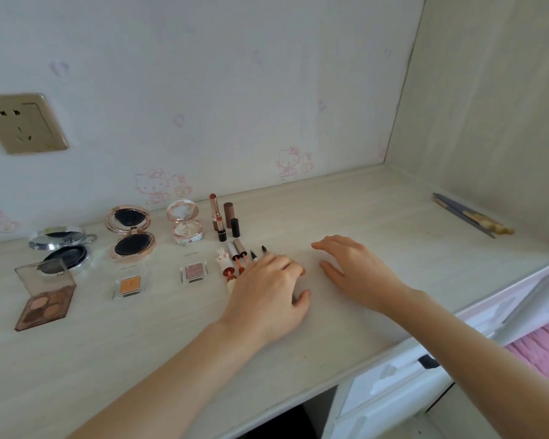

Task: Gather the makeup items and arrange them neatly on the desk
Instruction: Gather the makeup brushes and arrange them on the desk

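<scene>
Left hand (268,288) nearest, fingers (287,264) curled over lying tubes (235,264); what they pinch, cannot tell. Right hand (352,270) flat on table (346,201), fingers spread. Mostly arranged: three compacts (130,231), three palettes (46,297), four upright lipsticks (222,218). Brushes (469,217) lie well apart, ungathered.

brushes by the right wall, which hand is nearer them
Right. The right hand lies flat mid-desk, left of the brushes with bare desk between; the left hand sits farther left.
</scene>
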### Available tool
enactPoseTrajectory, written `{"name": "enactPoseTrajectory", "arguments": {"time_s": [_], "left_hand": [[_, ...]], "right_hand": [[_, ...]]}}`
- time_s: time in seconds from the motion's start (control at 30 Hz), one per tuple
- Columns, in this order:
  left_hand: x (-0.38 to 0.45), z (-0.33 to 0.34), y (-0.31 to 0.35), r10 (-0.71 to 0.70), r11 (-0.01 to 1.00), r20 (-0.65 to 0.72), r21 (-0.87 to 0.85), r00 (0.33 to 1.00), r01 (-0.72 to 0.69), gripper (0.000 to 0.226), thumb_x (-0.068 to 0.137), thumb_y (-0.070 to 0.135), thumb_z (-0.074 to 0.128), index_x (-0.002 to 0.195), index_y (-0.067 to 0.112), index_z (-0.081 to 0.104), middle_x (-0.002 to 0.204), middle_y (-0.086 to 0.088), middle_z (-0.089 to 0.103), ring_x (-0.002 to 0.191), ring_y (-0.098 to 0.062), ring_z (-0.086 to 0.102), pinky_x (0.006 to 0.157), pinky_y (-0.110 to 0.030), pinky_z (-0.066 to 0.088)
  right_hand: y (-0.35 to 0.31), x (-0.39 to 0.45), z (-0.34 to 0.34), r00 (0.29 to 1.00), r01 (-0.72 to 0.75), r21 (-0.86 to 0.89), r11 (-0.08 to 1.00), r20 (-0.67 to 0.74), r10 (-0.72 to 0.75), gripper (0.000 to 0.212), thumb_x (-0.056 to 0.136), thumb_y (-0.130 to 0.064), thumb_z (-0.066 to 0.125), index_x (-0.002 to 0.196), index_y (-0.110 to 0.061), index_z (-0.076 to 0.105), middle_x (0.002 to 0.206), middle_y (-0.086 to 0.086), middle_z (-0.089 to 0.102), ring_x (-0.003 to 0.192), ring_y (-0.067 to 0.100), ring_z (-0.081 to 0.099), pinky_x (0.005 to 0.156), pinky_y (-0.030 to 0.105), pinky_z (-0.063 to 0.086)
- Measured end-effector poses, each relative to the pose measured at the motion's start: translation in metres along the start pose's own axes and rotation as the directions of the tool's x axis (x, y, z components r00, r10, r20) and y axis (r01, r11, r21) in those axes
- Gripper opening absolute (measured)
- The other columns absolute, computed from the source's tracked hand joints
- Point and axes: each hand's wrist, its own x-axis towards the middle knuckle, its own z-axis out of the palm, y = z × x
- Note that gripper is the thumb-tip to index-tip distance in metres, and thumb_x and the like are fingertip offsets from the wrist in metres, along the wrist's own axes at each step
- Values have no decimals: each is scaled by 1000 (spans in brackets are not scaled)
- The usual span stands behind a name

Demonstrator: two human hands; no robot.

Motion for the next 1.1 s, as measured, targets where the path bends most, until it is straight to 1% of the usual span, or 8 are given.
{"name": "enactPoseTrajectory", "arguments": {"time_s": [0.17, 0.43, 0.63, 0.73, 0.8, 0.87, 0.97, 1.1], "left_hand": [[35, 9, 13, 83, 996, 57, 40, 995, -85, 35, 88, 38, 49, 118, 23, 60, 120, 11, 59, 117, -11, 46, 92, -28, 39], [121, 47, 52, 140, 988, 157, 39, 978, -148, 32, 88, 25, 49, 118, 19, 59, 119, -1, 61, 115, -23, 50, 90, -34, 47], [177, 82, 91, 216, 975, 179, 14, 960, -222, 31, 88, 20, 48, 117, 16, 59, 120, -5, 59, 113, -27, 51, 86, -37, 48], [203, 97, 113, 287, 955, 190, 18, 939, -295, 31, 90, 18, 46, 118, 13, 58, 120, -7, 58, 111, -28, 52, 85, -40, 49], [218, 106, 128, 324, 942, 203, 22, 924, -335, 32, 91, 19, 46, 120, 12, 56, 122, -8, 56, 111, -29, 51, 84, -41, 49], [234, 112, 142, 339, 937, 219, 7, 915, -349, 34, 91, 19, 46, 124, 11, 53, 126, -8, 53, 114, -30, 49, 87, -42, 48], [254, 121, 159, 376, 921, 262, -2, 889, -389, 42, 91, 18, 46, 133, 12, 45, 137, -8, 46, 120, -30, 46, 91, -40, 47], [270, 134, 173, 428, 894, 322, -11, 844, -449, 54, 92, 17, 47, 143, 16, 34, 149, -4, 34, 131, -27, 39, 97, -38, 42]], "right_hand": [[42, -15, -26, 993, -115, -107, 988, -31, 112, 39, 96, -24, 50, 133, -16, 52, 136, -1, 51, 126, 18, 46, 102, 30, 39], [121, -37, -63, 967, -254, -183, 950, -43, 250, 38, 96, -23, 51, 133, -14, 52, 132, 4, 54, 123, 22, 48, 103, 33, 40], [182, -42, -96, 936, -350, -311, 883, -74, 345, 38, 94, -30, 50, 131, -19, 54, 132, 3, 55, 120, 25, 53, 100, 39, 45], [211, -38, -114, 912, -404, -331, 853, -76, 403, 31, 94, -26, 47, 122, -17, 57, 117, 8, 58, 106, 31, 57, 89, 43, 50], [229, -33, -123, 899, -429, -350, 833, -72, 433, 29, 95, -23, 45, 119, -15, 58, 111, 10, 58, 101, 33, 58, 86, 44, 49], [247, -29, -131, 876, -468, -356, 809, -65, 478, 31, 96, -22, 44, 123, -13, 55, 118, 12, 56, 106, 34, 56, 90, 43, 48], [267, -19, -135, 824, -541, -347, 766, -38, 565, 34, 98, -20, 42, 130, -11, 51, 127, 14, 54, 113, 31, 53, 94, 35, 43], [289, -7, -131, 774, -621, -288, 729, -84, 627, 37, 96, -16, 44, 132, -10, 52, 128, 17, 59, 116, 32, 55, 95, 30, 39]]}}
